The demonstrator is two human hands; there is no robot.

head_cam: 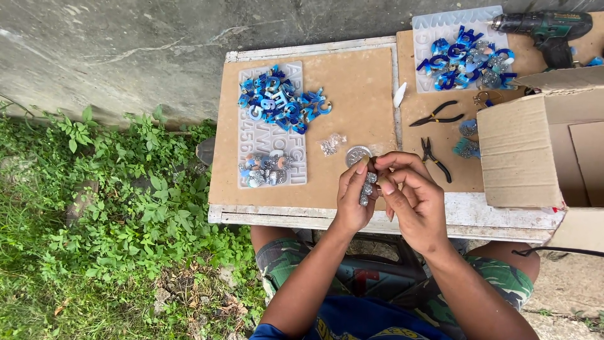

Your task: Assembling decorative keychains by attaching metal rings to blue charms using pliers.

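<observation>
My left hand (352,198) and my right hand (412,195) meet above the near edge of a small table (283,217). Both pinch a small silver glittery piece (367,187) between the fingertips. A small round silver tin (357,154) lies on the brown board (352,94) just beyond my fingers, with a little clear bag of small silver parts (329,145) next to it.
A clear letter mould (272,148) carries a heap of blue resin letters (280,101) and some grey ones (264,170). Two black pliers (436,115) (435,159), a second mould with blue letters (465,56), a green drill (547,28) and an open cardboard box (541,145) sit right. Weeds grow left.
</observation>
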